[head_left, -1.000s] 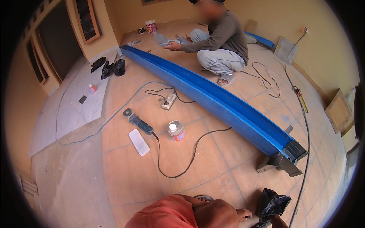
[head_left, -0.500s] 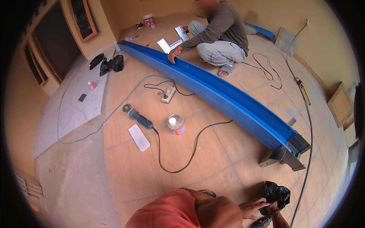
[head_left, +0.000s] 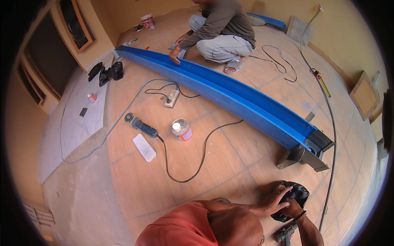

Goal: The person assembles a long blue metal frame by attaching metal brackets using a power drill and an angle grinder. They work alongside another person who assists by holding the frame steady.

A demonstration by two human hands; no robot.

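Note:
At the lower right, a crumpled black plastic bag (head_left: 303, 192) stands on the tiles with its mouth up. My left hand (head_left: 274, 201) is at the bag's near left rim, fingers long against the plastic, holding its edge. My right hand (head_left: 293, 209), a dark beaded bracelet at its wrist, reaches into the mouth of the bag. The right fingers are hidden inside, so what they touch does not show. Just below the bag lies a dark grey pistol-shaped tool (head_left: 286, 233), partly covered by my right forearm.
A long blue steel channel (head_left: 230, 98) with dark end plates (head_left: 310, 158) crosses the floor. Behind it a co-worker (head_left: 221, 33) squats over a metal piece. Nearer are an angle grinder (head_left: 141, 126) with its cord, a plastic jar (head_left: 182, 130), a white plate (head_left: 144, 147) and a power strip (head_left: 171, 99).
My hands have moved up and forward; the right has gone deeper into the bag. More of the pistol-shaped tool shows. The co-worker has lowered the metal piece behind the channel.

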